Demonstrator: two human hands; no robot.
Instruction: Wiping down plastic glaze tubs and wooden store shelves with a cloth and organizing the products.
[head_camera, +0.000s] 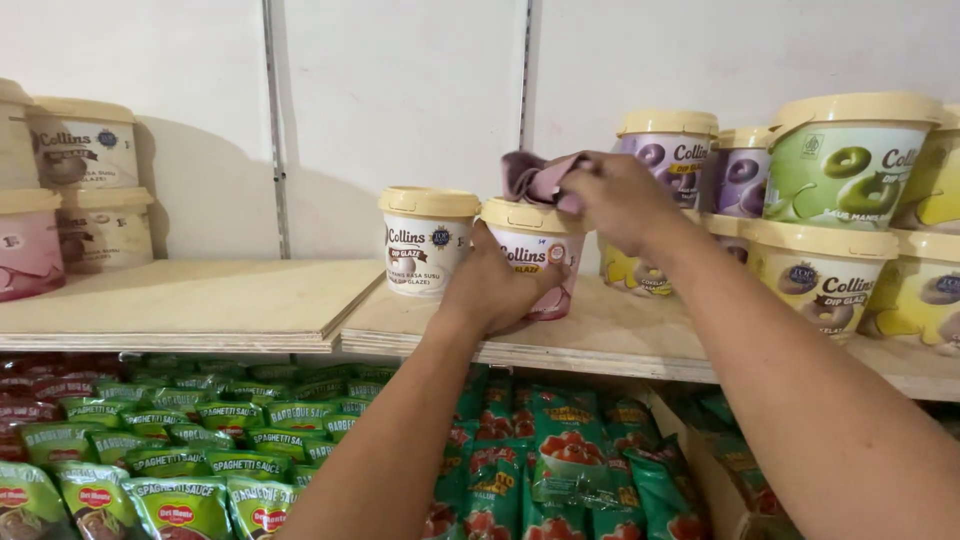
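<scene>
A pink-labelled glaze tub at the wooden shelf edge is wrapped by left hand fingers; a mauve cloth is pinched on its lid by the right hand. The tub is judged rigid, smooth, fairly heavy, best gripped round the wall

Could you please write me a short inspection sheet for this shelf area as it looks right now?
Surface: plywood shelf, bare at centre-left.
Job's things: pink-labelled tub with cream lid stands on the shelf; mauve cloth lies on its lid.
Clutter: white-labelled tub beside it; stacked tubs at far left and right.
Hands: left hand grips the tub's side; right hand presses the cloth.
Cables: nothing seen.
Surroundings: white wall with metal rails; green sauce pouches on the lower shelf.
</scene>
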